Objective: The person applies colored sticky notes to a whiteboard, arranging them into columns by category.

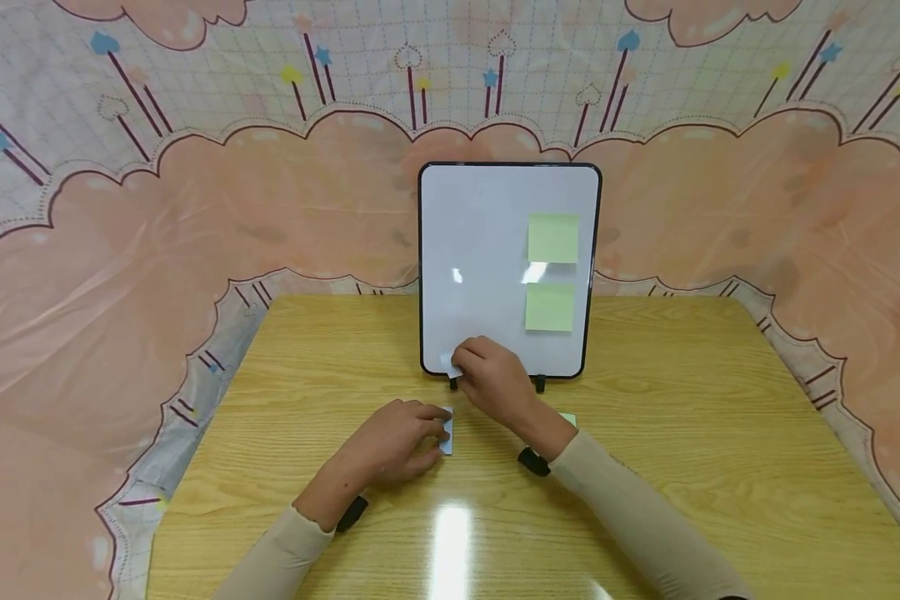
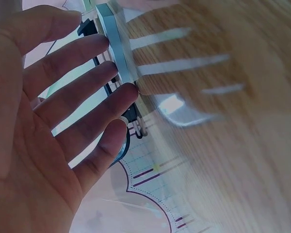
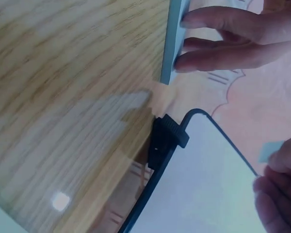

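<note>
My right hand [image 1: 498, 383] pinches a small pale blue sticky note [image 1: 449, 366] in front of the lower left corner of a black-framed whiteboard [image 1: 480, 233]. In the right wrist view that note [image 3: 269, 151] sticks out past the thumb; whether it touches the board cannot be told. On the table, my left hand [image 1: 397, 437] rests its fingertips against a light blue sticky note pad [image 1: 447, 435]. The left wrist view has those fingers loosely extended along the pad's edge [image 2: 115, 43], with the thumb apart from it.
Two green sticky notes, an upper one [image 1: 553, 238] and a lower one [image 1: 549, 307], are on the board's right side. Black stand feet [image 1: 540, 383] support the board. A green pad [image 1: 568, 419] lies partly hidden behind my right forearm. Patterned cloth [image 1: 307, 200] surrounds the wooden table [image 1: 645, 383].
</note>
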Motion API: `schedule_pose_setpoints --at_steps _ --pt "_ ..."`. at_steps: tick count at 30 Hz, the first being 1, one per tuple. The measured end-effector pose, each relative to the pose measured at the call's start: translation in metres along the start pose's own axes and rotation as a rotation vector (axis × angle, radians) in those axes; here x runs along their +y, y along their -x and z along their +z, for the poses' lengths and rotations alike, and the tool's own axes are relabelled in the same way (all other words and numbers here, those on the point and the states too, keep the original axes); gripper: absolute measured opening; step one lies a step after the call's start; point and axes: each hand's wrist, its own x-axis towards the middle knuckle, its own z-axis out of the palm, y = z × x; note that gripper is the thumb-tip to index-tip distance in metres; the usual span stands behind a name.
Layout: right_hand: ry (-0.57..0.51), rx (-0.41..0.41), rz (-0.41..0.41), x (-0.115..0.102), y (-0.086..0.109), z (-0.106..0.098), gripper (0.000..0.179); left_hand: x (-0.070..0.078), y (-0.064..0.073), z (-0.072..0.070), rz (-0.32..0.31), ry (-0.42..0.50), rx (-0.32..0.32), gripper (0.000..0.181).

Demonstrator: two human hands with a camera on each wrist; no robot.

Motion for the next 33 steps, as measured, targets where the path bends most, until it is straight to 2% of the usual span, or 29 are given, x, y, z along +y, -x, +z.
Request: schedule_pose_setpoints --at_steps 10,17,26,33 --pt "0.065 0.104 -0.058 0.009 -0.006 -0.002 0.019 -0.001 0.000 0.001 -0.015 0.015 -0.008 0.013" --pt "0.074 0.180 -0.122 0.019 -0.008 -0.004 0.020 -0.001 0.000 0.001 -0.022 0.018 -0.012 0.013" --pt "0.083 0.268 -0.157 0.027 -0.013 -0.007 0.020 0.001 0.001 0.001 -0.043 0.033 -0.025 0.013" --pt "0.129 0.301 -0.157 0.033 -0.020 -0.010 0.022 0.002 0.002 0.001 -0.058 0.038 -0.036 0.013"
